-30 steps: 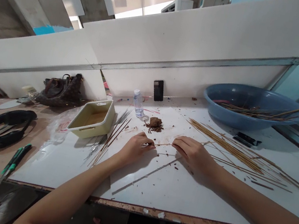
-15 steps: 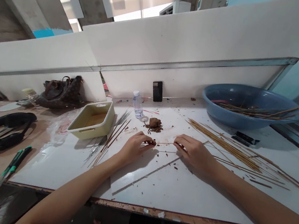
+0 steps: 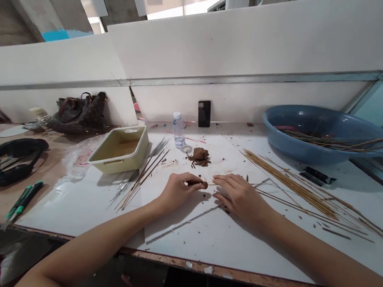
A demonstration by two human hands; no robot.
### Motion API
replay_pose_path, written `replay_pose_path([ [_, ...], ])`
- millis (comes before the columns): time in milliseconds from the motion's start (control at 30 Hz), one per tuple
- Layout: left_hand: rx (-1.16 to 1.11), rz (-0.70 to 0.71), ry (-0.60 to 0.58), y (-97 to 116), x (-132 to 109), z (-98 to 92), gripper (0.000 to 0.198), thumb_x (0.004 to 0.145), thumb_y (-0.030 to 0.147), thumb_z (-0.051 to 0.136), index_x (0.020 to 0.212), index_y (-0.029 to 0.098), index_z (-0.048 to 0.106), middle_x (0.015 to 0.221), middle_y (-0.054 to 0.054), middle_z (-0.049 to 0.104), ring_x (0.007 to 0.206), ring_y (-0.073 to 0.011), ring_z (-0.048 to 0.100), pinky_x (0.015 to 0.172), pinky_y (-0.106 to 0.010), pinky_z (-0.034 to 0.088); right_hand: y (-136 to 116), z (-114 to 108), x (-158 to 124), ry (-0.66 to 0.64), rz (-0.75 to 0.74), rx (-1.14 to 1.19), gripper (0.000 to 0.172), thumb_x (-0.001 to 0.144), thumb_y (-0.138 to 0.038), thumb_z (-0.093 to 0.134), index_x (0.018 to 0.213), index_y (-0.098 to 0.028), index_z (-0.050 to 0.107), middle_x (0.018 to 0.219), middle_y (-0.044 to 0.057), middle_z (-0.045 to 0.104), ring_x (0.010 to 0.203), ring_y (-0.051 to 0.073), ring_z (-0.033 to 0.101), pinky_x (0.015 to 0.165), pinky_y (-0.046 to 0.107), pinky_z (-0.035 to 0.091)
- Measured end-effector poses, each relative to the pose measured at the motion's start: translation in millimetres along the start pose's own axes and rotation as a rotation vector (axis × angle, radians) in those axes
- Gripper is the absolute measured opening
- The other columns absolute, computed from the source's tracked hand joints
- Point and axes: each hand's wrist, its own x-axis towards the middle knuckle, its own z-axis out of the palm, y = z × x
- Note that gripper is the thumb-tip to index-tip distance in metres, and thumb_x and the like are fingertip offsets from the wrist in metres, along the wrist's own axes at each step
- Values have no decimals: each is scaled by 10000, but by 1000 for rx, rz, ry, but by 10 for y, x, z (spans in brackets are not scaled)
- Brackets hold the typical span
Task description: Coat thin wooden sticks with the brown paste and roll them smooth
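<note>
My left hand is closed in a pinch around a small dark-brown lump that looks like clay. From the lump a thin stick runs right, passing under the fingers of my right hand. Those fingers lie stretched over the stick, thumb apart below them; whether they press it against the table is hidden. Just beyond both hands rests a larger brown clay-like lump, with small dark pieces around its base. Brown crumbs are scattered over the white work surface.
Right of my hands lies a bundle of thin tan sticks; behind it stands a blue basin holding more sticks. Leftward are dark sticks and a yellow tub. A clear bottle and a phone stand at the back.
My right hand has moved slightly left, closer to my left hand; its fingers have gone from a pinch to stretched out. The brown lump shows more clearly at my left fingertips.
</note>
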Motion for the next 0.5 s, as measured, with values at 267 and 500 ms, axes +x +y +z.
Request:
replay_pose_path([
  [267, 70, 171, -26, 64, -89, 80, 202, 1015, 423, 854, 1074, 238, 909, 876, -73, 846, 726, -194, 767, 689, -311, 605, -87, 34, -2, -31, -41, 62, 204, 1127, -297, 653, 1294, -184, 679, 1190, 149, 820, 1051, 321, 785, 880, 497, 648],
  [500, 91, 252, -29, 25, -73, 89, 215, 1054, 393, 807, 1166, 232, 895, 846, -70, 825, 727, -189, 713, 667, -309, 580, -105, 44, -34, -50, 21, 169, 242, 1159, -248, 582, 1387, -188, 635, 1177, 135, 818, 1031, 287, 810, 854, 434, 659],
])
